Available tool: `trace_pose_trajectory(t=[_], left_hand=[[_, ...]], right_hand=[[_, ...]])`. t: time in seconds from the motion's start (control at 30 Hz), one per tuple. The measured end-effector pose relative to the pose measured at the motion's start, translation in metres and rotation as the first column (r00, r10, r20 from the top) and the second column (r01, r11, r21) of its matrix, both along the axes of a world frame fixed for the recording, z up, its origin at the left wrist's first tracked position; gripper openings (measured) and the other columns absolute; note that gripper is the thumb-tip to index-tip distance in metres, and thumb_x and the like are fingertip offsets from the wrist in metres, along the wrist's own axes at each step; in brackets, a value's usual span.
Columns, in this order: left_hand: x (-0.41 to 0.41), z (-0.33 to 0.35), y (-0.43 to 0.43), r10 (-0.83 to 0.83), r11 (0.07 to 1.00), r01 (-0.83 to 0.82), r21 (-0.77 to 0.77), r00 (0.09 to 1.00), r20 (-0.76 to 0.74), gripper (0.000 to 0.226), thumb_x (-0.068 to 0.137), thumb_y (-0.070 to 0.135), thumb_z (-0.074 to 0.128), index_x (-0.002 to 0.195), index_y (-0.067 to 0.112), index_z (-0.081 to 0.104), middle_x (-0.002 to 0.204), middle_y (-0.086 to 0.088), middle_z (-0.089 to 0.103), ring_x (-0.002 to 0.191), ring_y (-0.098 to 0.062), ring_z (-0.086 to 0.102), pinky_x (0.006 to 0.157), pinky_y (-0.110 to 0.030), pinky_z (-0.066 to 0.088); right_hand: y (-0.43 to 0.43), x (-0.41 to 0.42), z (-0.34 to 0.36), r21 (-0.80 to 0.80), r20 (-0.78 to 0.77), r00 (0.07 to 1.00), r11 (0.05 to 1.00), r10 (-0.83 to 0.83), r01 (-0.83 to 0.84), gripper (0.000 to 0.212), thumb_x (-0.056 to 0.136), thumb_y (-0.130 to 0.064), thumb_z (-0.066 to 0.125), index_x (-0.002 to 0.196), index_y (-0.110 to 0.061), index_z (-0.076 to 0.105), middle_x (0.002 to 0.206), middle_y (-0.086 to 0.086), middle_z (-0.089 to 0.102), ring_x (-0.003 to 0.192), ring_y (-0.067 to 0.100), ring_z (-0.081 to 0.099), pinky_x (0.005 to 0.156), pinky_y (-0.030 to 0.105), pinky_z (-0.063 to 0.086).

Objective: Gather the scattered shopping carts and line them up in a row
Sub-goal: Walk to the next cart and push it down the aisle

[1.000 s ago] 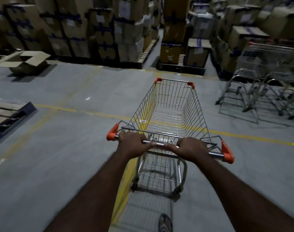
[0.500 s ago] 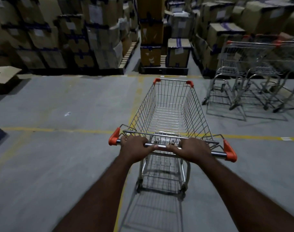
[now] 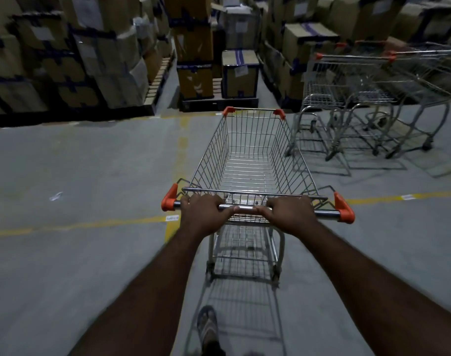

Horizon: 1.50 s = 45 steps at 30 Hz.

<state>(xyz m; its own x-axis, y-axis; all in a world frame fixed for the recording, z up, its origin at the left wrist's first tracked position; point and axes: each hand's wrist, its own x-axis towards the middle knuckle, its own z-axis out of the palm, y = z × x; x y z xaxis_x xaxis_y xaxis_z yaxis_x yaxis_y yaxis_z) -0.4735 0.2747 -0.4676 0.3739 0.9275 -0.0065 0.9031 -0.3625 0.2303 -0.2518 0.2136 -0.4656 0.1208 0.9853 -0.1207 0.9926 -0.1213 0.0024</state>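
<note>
An empty wire shopping cart (image 3: 250, 155) with orange corner caps stands straight ahead of me on the grey floor. My left hand (image 3: 202, 214) grips the left part of its metal handle bar (image 3: 327, 214). My right hand (image 3: 291, 214) grips the bar just right of centre. A group of other wire carts (image 3: 368, 98) stands at the right, side by side, close to the front right corner of my cart.
Stacks of cardboard boxes on pallets (image 3: 90, 62) line the back wall, with a narrow aisle (image 3: 167, 80) between them. Yellow floor lines (image 3: 72, 224) cross under the cart. My sandalled foot (image 3: 207, 327) shows at the bottom. Open floor lies to the left.
The cart and I have rolled forward and swung right, so the parked carts and the box stacks are nearer. Both hands have kept their hold on the handle.
</note>
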Motion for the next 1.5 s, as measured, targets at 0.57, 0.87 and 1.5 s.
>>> trace_pose_trajectory(t=[0.57,0.87,1.5], left_hand=[[0.095,-0.008,0.226,-0.116,0.990,0.118,0.073,0.993,-0.026,0.075,0.082,0.087,0.024,0.098,0.028,0.068,0.101,0.004,0.069,0.109,-0.028,0.057,0.108,-0.059,0.025],[0.160,-0.014,0.334,-0.126,0.986,0.127,0.109,0.992,-0.022,0.065,0.086,0.081,0.026,0.096,0.028,0.065,0.103,0.003,0.067,0.108,-0.028,0.056,0.107,-0.056,0.027],[0.335,-0.002,0.551,-0.063,0.998,0.063,0.023,0.998,-0.008,0.054,0.091,0.076,0.034,0.097,0.031,0.061,0.108,0.002,0.064,0.115,-0.027,0.052,0.110,-0.056,0.022]], right_hand=[[0.194,0.059,0.004,0.003,-0.113,0.879,0.885,-0.462,0.466,0.063,0.088,-0.078,0.027,0.128,-0.040,0.059,0.138,0.000,0.055,0.136,0.027,0.039,0.109,0.076,0.002],[0.307,0.132,0.000,-0.007,-0.136,0.879,0.888,-0.456,0.460,0.063,0.087,-0.079,0.028,0.125,-0.040,0.060,0.143,0.002,0.051,0.140,0.031,0.033,0.108,0.076,-0.006],[0.533,0.310,0.002,0.043,-0.177,0.913,0.924,-0.367,0.380,0.068,0.088,-0.080,0.029,0.127,-0.035,0.060,0.142,0.003,0.051,0.141,0.031,0.033,0.110,0.073,-0.008]])
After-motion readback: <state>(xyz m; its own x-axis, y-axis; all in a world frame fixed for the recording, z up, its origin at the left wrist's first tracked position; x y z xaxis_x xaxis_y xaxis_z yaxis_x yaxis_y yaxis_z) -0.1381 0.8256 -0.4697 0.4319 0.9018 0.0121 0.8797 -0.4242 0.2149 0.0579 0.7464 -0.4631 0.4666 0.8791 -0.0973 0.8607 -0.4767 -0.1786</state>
